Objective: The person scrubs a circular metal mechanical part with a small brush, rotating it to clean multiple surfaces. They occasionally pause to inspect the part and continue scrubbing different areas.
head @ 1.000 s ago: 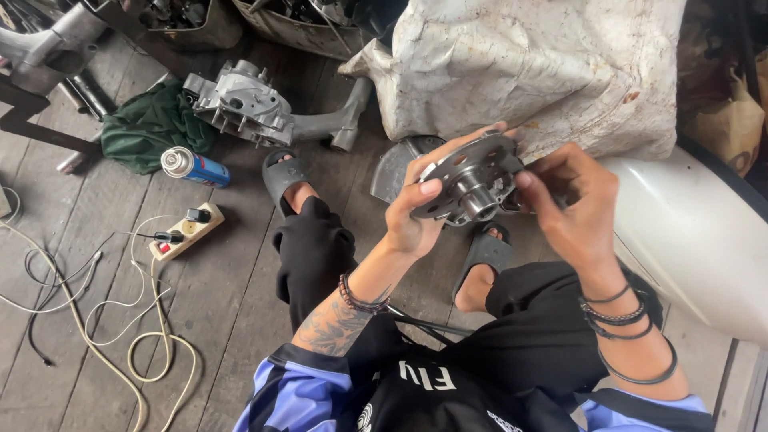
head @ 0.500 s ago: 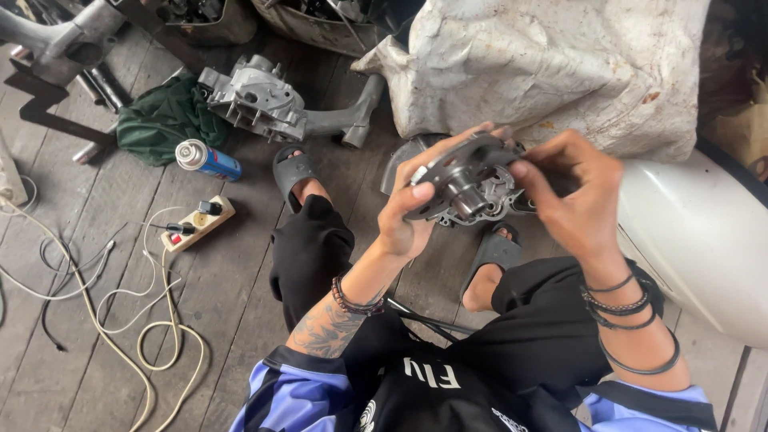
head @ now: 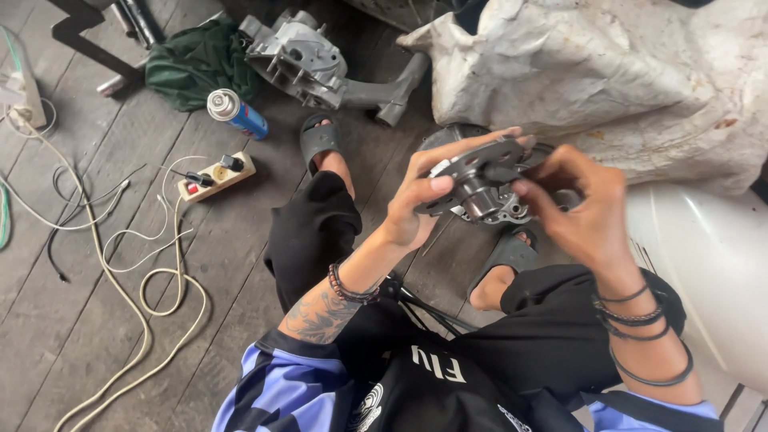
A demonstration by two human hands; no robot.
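While a seated person works over a dark wooden plank floor (head: 120,320), a crumpled grey-white tarp (head: 608,88) lies beyond the raised hands. Left of the tarp rests a grey cast-metal engine casing (head: 308,60), with a green cloth (head: 196,64) farther left. Just below the tarp, held above the knees, is a round metal flanged machine part (head: 480,184). The left hand (head: 420,200) grips its left rim, fingers curled over the top. The right hand (head: 580,208) pinches its right side. Well left of the tarp lie a spray can (head: 236,114) and a power strip (head: 216,176).

1 metal hub part (head: 480,180), 1 spray can (head: 236,113), 1 power strip (head: 216,176), 2 sandals (head: 318,138), 1 green cloth (head: 192,64).
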